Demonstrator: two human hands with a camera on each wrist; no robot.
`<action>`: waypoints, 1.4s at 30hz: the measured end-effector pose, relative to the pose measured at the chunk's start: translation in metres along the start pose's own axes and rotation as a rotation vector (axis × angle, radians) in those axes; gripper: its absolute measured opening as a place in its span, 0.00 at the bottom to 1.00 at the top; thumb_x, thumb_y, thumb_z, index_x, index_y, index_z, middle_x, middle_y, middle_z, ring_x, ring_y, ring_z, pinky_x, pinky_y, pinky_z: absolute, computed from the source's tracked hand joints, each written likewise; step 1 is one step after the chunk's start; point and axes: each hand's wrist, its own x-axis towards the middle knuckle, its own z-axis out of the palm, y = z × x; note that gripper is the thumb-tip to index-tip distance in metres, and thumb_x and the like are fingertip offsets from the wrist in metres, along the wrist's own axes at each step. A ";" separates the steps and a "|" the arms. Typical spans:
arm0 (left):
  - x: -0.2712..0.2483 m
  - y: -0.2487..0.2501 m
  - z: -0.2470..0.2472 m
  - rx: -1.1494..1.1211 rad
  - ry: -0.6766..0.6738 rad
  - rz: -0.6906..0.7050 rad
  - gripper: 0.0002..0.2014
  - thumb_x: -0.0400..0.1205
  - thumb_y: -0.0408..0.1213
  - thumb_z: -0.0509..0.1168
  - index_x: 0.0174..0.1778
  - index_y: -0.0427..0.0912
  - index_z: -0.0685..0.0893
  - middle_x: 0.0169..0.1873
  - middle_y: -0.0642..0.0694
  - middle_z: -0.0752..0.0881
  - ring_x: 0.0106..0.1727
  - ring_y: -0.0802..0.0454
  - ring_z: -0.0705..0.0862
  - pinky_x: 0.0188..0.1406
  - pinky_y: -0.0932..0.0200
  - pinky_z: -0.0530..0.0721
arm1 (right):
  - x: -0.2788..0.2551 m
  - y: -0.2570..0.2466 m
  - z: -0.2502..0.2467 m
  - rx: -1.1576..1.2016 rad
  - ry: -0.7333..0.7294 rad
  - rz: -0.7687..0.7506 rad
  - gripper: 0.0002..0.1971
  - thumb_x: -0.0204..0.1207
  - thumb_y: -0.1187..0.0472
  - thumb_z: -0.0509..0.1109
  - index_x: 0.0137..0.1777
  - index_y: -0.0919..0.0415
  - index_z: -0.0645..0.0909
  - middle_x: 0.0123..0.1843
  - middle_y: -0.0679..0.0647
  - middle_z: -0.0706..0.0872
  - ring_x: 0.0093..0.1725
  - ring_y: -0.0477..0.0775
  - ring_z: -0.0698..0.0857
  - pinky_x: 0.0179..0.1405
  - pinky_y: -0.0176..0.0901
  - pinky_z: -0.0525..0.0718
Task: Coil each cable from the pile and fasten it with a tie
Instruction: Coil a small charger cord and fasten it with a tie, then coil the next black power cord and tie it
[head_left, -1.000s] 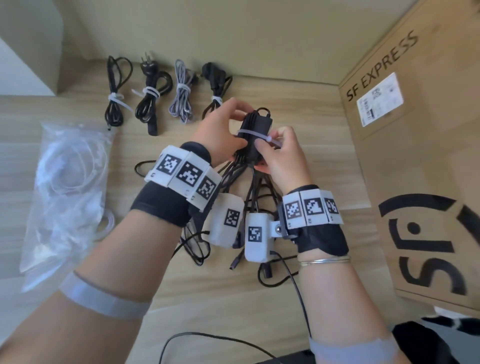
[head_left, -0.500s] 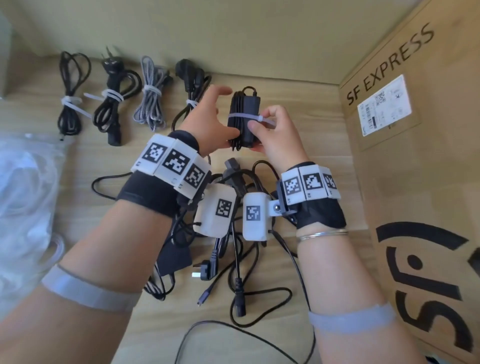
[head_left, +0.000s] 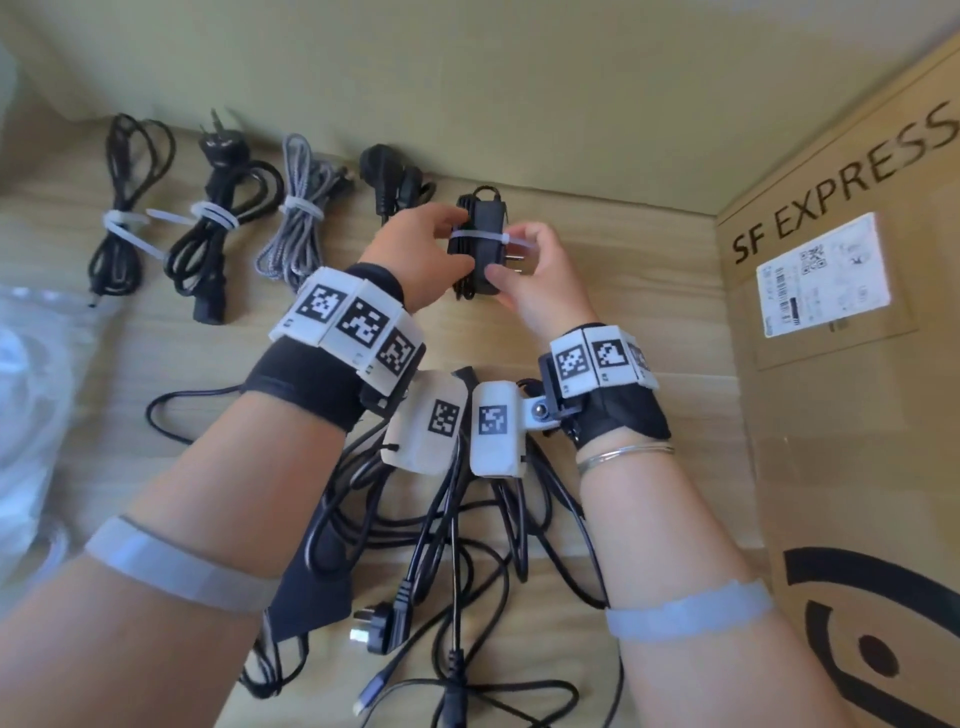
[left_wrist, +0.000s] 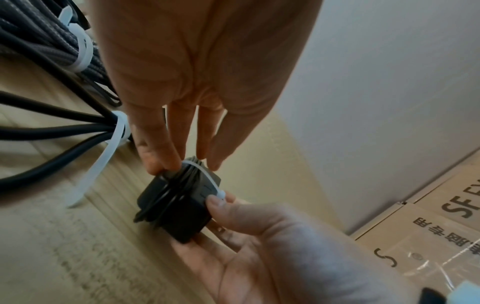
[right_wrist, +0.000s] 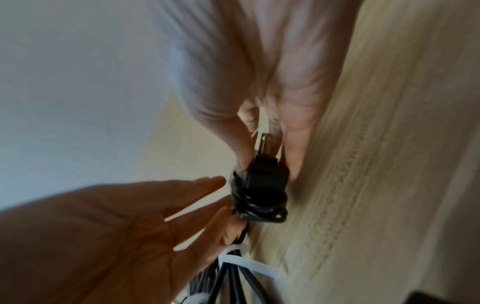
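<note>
A black power adapter (head_left: 480, 254) has its thin cable wound round it and a white zip tie (head_left: 475, 236) cinched across. Both hands hold it low over the table (head_left: 639, 291), at the right end of the back row. My left hand (head_left: 441, 241) holds its left side with fingertips (left_wrist: 176, 158) and thumb. My right hand (head_left: 519, 260) pinches the right side beside the plug prongs (right_wrist: 266, 144), thumb (left_wrist: 217, 202) on the tie's head. The loose cable pile (head_left: 452, 545) lies under my wrists.
Tied bundles line the back: a thin black cable (head_left: 122, 208), a black power cord (head_left: 218, 223), a grey braided cable (head_left: 301, 213), and a black plug cord (head_left: 389, 176). A plastic bag (head_left: 31, 395) lies left. A cardboard box (head_left: 841, 374) walls the right side.
Both hands carried the tied adapter away from above the pile toward the back row, to the right of the fourth bundle. The grips on it stayed the same.
</note>
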 end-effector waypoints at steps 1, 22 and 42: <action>0.002 0.000 0.001 -0.002 0.017 0.001 0.25 0.80 0.32 0.63 0.74 0.45 0.71 0.70 0.49 0.77 0.68 0.55 0.77 0.55 0.69 0.71 | 0.003 0.002 0.001 0.034 0.002 0.015 0.16 0.75 0.68 0.69 0.55 0.49 0.72 0.60 0.45 0.76 0.62 0.54 0.81 0.65 0.59 0.79; 0.001 0.007 0.002 0.087 0.036 -0.023 0.20 0.83 0.35 0.57 0.72 0.48 0.72 0.70 0.47 0.76 0.50 0.57 0.77 0.49 0.65 0.72 | 0.014 -0.007 -0.008 -0.215 -0.072 -0.018 0.28 0.79 0.59 0.66 0.79 0.50 0.65 0.79 0.53 0.69 0.74 0.54 0.71 0.74 0.51 0.71; -0.092 -0.001 -0.011 0.093 -0.150 0.074 0.14 0.84 0.38 0.57 0.64 0.49 0.78 0.61 0.49 0.80 0.48 0.52 0.79 0.44 0.61 0.79 | -0.127 -0.021 -0.005 -0.322 -0.009 -0.012 0.09 0.81 0.58 0.62 0.57 0.49 0.82 0.64 0.51 0.81 0.63 0.50 0.79 0.53 0.38 0.71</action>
